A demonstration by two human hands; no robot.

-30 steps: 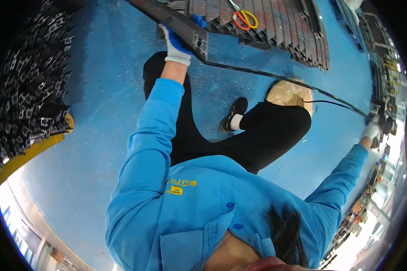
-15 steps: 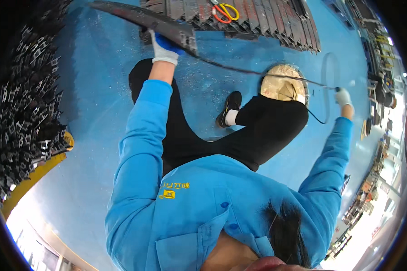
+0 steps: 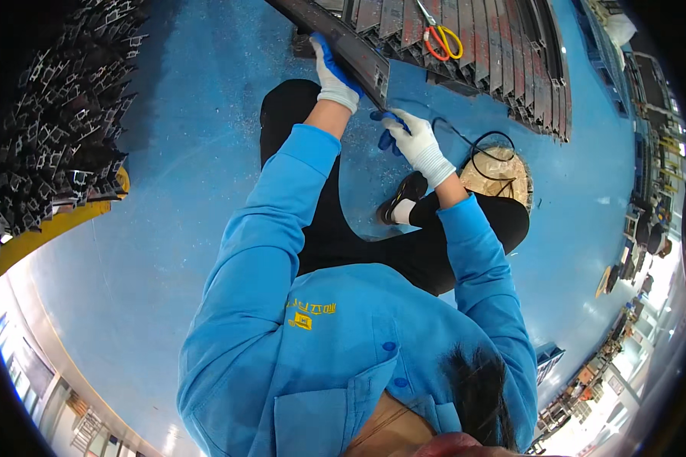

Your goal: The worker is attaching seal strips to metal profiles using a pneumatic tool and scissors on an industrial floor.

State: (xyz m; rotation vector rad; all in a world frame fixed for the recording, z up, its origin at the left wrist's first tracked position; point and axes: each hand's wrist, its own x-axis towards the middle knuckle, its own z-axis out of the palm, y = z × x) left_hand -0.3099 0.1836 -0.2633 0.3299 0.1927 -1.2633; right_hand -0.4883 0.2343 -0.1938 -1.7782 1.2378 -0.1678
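Observation:
My left hand (image 3: 335,80), in a white and blue glove, is closed round a long dark metal profile (image 3: 343,42) near its nearer end. The profile slants up and left past the picture's top edge. My right hand (image 3: 415,141), gloved the same way, is bent with its fingers closed just beside that end. A black rubber strip (image 3: 465,137) trails in loops to the right of it. The grip of the right fingers is partly hidden, but the strip appears to run from the profile's end into them.
Many dark profiles (image 3: 503,68) lie side by side ahead, with scissors (image 3: 442,38) with red and yellow handles on top. A round tan-topped stool (image 3: 499,175) stands by my right knee. More stacked profiles (image 3: 61,114) rise at the left over a yellow beam (image 3: 46,236).
My right hand has come from far right to the profile's end. The strip, then stretched out, now hangs in loops. The profile and the whole view have shifted.

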